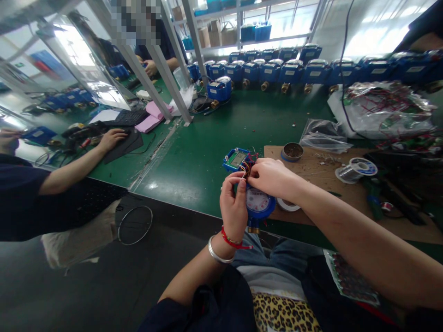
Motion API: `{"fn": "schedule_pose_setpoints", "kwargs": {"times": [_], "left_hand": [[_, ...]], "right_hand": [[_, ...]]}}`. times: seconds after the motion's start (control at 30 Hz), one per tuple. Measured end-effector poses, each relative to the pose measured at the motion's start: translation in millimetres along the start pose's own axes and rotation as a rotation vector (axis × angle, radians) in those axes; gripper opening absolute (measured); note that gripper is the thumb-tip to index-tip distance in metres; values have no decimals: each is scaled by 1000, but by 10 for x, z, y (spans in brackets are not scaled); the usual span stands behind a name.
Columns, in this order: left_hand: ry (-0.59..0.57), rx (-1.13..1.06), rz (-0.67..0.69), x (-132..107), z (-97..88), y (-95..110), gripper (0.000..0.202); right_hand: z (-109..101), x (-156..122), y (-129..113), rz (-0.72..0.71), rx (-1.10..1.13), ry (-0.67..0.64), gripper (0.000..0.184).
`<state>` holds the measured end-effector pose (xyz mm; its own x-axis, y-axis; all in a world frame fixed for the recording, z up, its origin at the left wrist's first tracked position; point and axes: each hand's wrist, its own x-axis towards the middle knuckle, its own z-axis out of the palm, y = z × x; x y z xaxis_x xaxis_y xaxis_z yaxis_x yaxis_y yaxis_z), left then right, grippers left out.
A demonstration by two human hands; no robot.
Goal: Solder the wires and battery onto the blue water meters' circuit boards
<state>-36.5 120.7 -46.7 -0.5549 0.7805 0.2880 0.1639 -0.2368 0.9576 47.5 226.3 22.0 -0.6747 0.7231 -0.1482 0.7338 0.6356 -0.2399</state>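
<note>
A blue water meter (pixel 259 204) with a round white dial sits at the near edge of the green bench (pixel 207 152). Its open blue lid part (pixel 236 160) with a small green circuit board lies just beyond, joined by thin coloured wires (pixel 249 162). My left hand (pixel 234 205) grips the meter's left side, fingers curled over the wires. My right hand (pixel 273 177) is closed over the top of the meter, pinching the wires next to the left fingers.
A brown board (pixel 321 177) holds a small round tin (pixel 292 151), a solder spool (pixel 356 169) and a tape roll (pixel 288 206). Bags of wiring (pixel 384 108) lie at right. Several blue meters (pixel 277 71) line the back. A co-worker's hand (pixel 110 139) rests at left.
</note>
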Motion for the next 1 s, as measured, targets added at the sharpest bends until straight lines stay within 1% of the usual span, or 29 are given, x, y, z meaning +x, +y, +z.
{"fn": "schedule_pose_setpoints", "kwargs": {"times": [0.1,0.17,0.3,0.37,0.43,0.53,0.67,0.8,0.93,1.0], "left_hand": [[-10,7,2,0,-2,3,16],[-19,18,5,7,-10,8,16],[-39,43,1,43,-68,20,17],[-51,46,3,73,-120,29,17],[-67,73,30,113,-182,43,16],[-113,198,128,198,-283,79,13],[-219,348,237,336,-382,136,12],[-314,460,309,434,-411,141,11],[-314,490,304,449,-404,110,11],[-301,491,287,437,-399,105,10]], "right_hand": [[27,-29,-2,28,38,39,28],[47,-76,17,27,89,98,28],[122,-211,106,-60,280,273,20],[187,-274,152,-101,334,370,17],[262,-322,184,-132,355,459,14],[359,-357,194,-177,354,543,13],[408,-357,180,-188,327,577,15],[422,-352,182,-192,328,586,17],[453,-376,181,-204,381,580,22],[471,-394,176,-196,415,599,24]]}}
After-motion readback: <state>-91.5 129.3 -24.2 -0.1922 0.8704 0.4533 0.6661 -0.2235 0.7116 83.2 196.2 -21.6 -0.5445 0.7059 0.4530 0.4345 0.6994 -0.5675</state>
